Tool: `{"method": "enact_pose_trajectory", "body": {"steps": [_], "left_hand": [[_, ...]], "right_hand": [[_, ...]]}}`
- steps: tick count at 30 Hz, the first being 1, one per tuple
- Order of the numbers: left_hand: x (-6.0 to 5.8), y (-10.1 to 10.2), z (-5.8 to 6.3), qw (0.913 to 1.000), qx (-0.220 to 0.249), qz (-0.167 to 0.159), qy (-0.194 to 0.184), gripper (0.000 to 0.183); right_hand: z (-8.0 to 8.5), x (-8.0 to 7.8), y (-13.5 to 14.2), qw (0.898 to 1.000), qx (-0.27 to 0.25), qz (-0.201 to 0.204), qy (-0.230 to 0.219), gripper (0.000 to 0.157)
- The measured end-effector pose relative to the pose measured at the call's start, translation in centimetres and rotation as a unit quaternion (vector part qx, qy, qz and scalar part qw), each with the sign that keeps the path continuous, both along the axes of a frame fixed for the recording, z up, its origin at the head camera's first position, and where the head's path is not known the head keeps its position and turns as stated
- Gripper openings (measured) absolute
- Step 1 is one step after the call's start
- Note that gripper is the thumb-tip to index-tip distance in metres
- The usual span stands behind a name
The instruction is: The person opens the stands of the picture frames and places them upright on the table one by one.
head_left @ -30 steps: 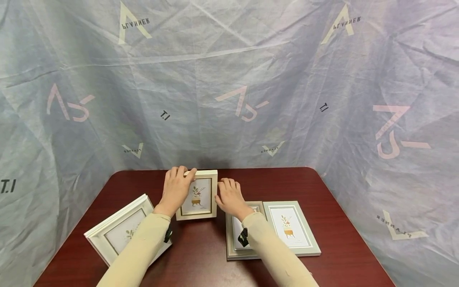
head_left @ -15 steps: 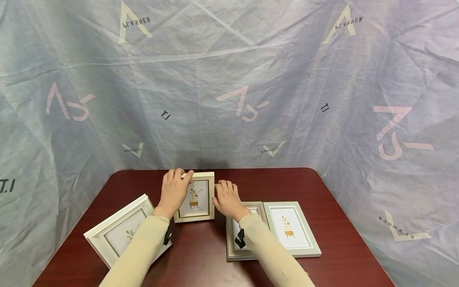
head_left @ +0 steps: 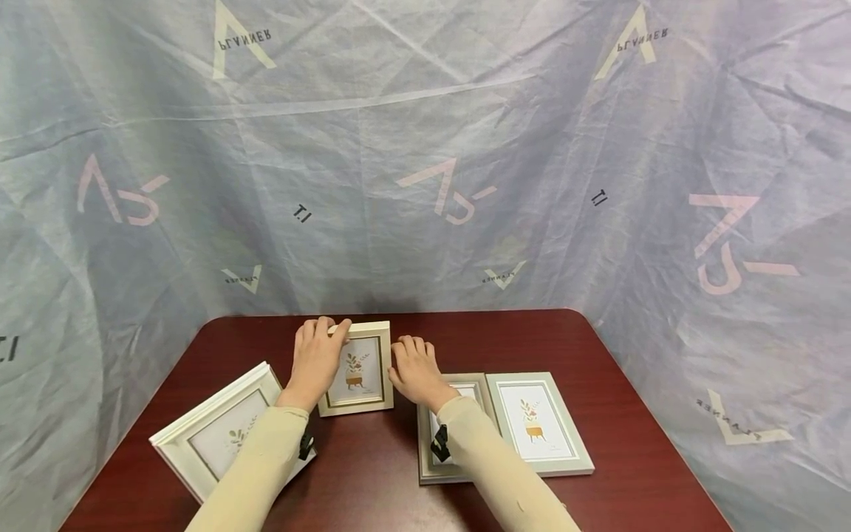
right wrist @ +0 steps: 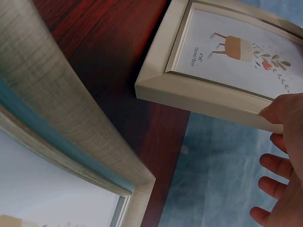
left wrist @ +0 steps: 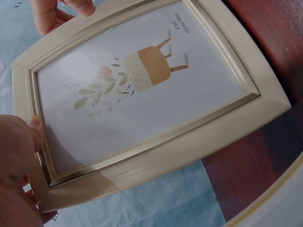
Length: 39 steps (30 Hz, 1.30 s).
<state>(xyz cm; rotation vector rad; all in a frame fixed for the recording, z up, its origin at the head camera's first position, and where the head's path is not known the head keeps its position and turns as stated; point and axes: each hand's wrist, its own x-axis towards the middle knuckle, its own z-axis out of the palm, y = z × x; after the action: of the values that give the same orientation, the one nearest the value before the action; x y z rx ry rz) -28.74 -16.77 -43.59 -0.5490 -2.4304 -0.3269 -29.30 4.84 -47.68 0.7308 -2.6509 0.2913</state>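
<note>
Through the head view, I have my left hand (head_left: 314,366) on the upper left corner of the cream frame (head_left: 362,373), pinching it: thumb over the front border, fingers curled behind. My right hand (head_left: 419,375) is loosely opened at the frame's right side; the right wrist view shows the thumb against that side and the other fingers relaxed and spread. I cannot tell whether the index finger touches the back.

The cream frame is upright on the table (head_left: 372,473), left of the middle and nearer the far edge. Both wrist views let me read 4"x6" and 10cmx15cm on its print, near the bottom of a drawing of a plant in a legged pot.

Toward the table's left edge I have a white frame (head_left: 219,436) set at an angle, partly behind my left sleeve (head_left: 262,462). Right of the middle, a tan frame (head_left: 425,443), partly under my right sleeve (head_left: 495,462), lies beside a pale green frame (head_left: 532,421). On the cloth (head_left: 372,236) past the far edge I read T.I and PLANNER, the latter flipped.
</note>
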Motion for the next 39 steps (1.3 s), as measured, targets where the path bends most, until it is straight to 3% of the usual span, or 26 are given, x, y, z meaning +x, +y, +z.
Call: {"method": "enact_pose_trajectory", "body": {"steps": [17,24,39], "left_hand": [[-0.3,0.21,0.3,0.9998,-0.001,0.007,-0.018,0.033],[-0.26,0.28,0.41,0.9994,-0.022,0.02,-0.014,0.042],[-0.05,0.66,0.56,0.9987,-0.022,0.037,-0.027,0.051]], "right_hand": [[0.45,0.08,-0.13,0.999,0.022,-0.022,-0.04,0.034],[0.3,-0.03,-0.17,0.998,0.018,-0.025,-0.05,0.037],[0.32,0.26,0.08,0.996,0.019,-0.026,-0.08,0.044]]}}
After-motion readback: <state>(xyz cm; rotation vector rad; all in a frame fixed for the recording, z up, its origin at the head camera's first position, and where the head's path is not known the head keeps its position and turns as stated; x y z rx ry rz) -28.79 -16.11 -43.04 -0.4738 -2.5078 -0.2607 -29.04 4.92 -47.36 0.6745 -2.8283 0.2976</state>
